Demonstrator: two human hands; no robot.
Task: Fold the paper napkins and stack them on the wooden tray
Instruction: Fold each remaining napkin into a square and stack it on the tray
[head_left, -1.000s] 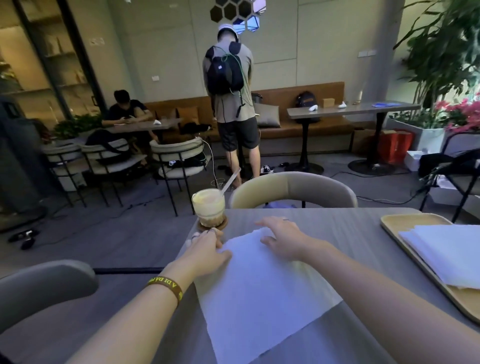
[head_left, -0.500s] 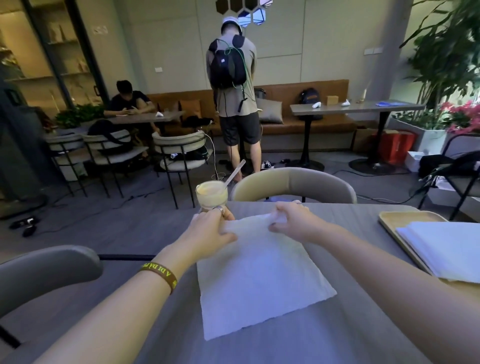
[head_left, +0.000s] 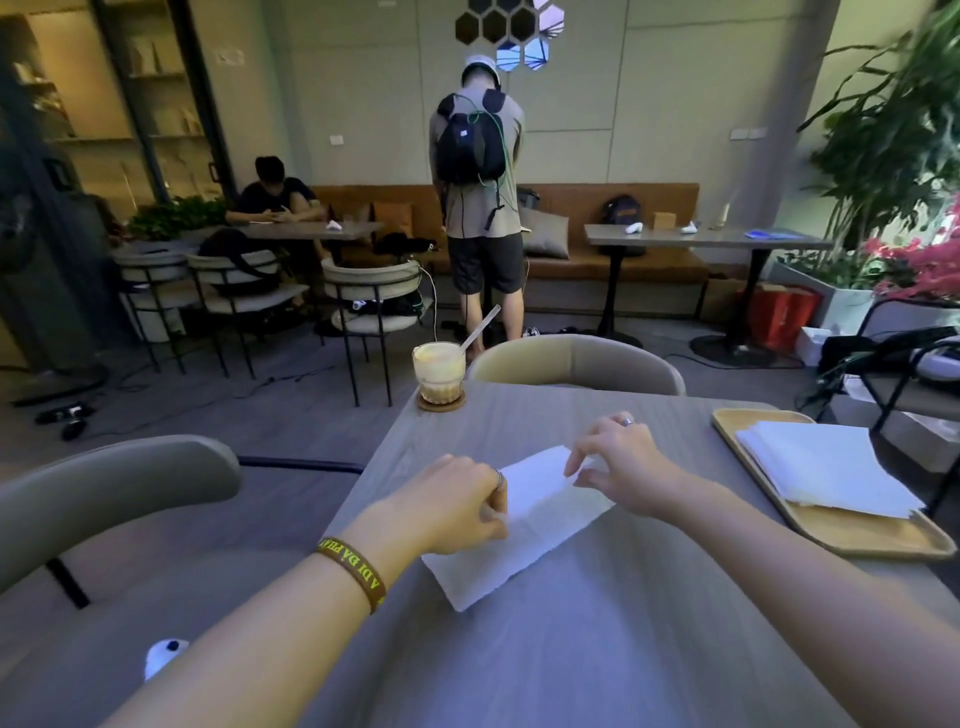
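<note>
The napkin (head_left: 519, 551) lies on the table (head_left: 597, 649), in the middle and near the person. One part of it is lifted up and bent over. The left hand (head_left: 457, 501) has its fingers curled and pinches the left side of the paper. The right hand (head_left: 621, 467) pinches the lifted edge between thumb and fingertips. I think the step is folding the paper in half. To do it well, both hands should bring the lifted edge down to meet the other edge. Then they should line up the corners and press flat along the bend. The paper looks thin and soft, so a hard pull could rip it. On the right sits the wooden tray (head_left: 857, 535). It holds a pile of white napkins (head_left: 826, 467) that look folded, but I cannot tell how many. On the far side of the table a glass (head_left: 438, 371) stands on a small round mat (head_left: 440, 404). The glass holds a pale drink and a straw (head_left: 480, 330).
</note>
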